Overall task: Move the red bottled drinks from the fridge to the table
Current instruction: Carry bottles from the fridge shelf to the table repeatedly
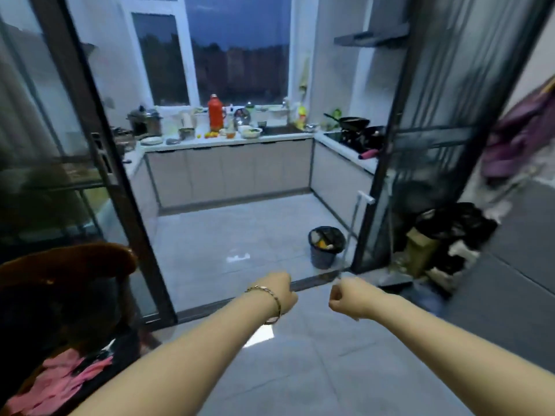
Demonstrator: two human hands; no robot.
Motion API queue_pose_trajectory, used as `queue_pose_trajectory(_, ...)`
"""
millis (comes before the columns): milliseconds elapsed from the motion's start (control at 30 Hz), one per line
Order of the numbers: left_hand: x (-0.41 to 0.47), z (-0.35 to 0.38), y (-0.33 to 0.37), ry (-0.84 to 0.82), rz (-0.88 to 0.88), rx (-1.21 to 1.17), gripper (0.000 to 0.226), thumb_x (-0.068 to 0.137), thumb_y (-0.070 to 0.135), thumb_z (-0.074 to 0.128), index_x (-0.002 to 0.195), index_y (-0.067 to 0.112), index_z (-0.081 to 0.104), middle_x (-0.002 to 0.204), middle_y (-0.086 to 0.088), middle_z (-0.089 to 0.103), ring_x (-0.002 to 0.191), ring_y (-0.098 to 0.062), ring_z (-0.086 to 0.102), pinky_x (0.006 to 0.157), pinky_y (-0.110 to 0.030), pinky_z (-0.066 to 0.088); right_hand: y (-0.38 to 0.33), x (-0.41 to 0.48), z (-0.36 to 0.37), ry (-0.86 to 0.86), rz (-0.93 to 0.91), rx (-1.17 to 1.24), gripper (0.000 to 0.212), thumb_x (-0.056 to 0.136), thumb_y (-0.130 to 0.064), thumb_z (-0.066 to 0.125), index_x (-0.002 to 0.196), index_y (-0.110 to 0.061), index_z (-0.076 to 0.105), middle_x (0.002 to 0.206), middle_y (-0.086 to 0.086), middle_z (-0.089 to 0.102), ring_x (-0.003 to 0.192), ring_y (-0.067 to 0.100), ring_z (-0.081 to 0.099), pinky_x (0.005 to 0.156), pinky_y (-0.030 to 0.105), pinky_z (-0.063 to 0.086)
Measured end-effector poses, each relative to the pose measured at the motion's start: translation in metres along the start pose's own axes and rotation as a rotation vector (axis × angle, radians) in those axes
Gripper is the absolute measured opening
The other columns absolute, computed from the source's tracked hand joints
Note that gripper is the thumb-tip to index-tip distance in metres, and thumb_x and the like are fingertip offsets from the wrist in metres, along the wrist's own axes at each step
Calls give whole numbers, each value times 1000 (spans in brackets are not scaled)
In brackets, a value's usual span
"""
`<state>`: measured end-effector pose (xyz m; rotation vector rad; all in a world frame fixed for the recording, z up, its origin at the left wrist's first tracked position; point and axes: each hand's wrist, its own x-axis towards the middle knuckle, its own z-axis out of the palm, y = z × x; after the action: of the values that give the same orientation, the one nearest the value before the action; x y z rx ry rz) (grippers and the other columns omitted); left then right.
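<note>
Both fists curled, holding nothing, at the kitchen doorway.
I am holding my left hand and right hand over bare floor between sliding door frames; no red bottled drinks or fridge showing.

Two bare forearms in view, no sleeves visible on either. Left wrist carries a slim metal chain bracelet, links silver-toned with a pinkish tint (rose-gold, possibly; the picture is soft). Left hand and right hand show no rings or gloves. Right wrist unadorned.
</note>
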<state>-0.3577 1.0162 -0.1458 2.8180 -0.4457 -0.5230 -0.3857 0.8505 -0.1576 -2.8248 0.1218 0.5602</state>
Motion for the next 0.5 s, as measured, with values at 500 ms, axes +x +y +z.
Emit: queue_pose_trajectory(500, 233, -36, 475, 24, 626, 129, 26, 91, 30, 47, 107, 13, 60, 113, -7, 62, 105, -27, 59, 88, -36, 48, 438, -21, -231, 358, 608, 69, 29, 88, -25, 50, 107, -8, 64, 113, 10, 65, 105, 28, 61, 84, 35, 51)
